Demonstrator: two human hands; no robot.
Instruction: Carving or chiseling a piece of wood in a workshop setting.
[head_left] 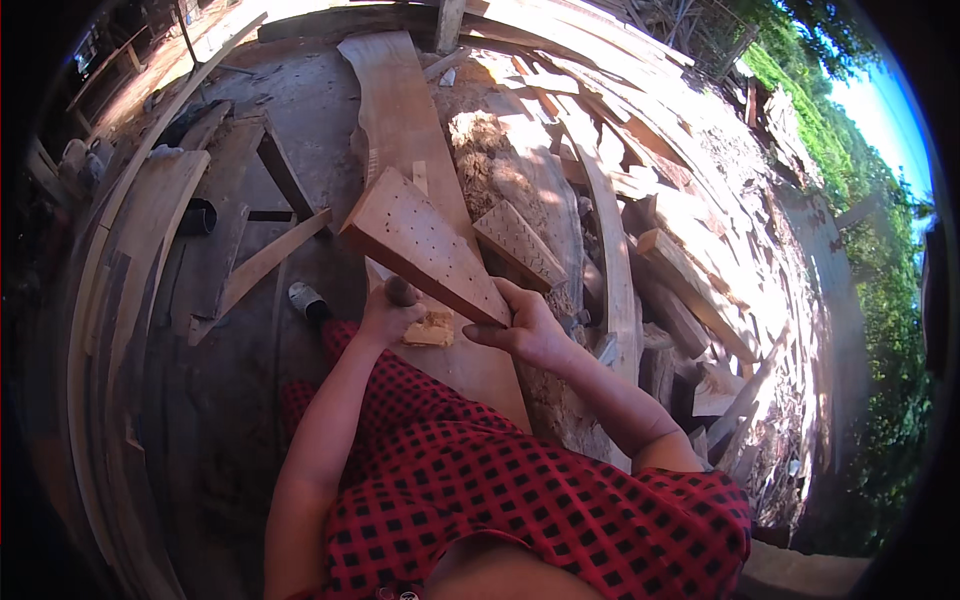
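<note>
My right hand (525,330) is closed on the near end of a reddish-brown wooden block (425,240), whose face has many small dark dots, and holds it tilted over a long pale plank (400,100). My left hand (388,315) is closed round a brown cylindrical handle (401,292), just under the block's left part; what it joins is mostly hidden. Beyond the block lies another piece (515,245) marked with rows of small points. A yellowish wood chunk (428,330) sits on the plank between my hands.
Scrap boards and offcuts (690,280) are heaped on the right, with greenery beyond. Long planks (135,270) and a leaning wooden frame (270,255) stand on the left, near a dark cylindrical container (198,217). My shod foot (305,297) rests on the grey floor below them.
</note>
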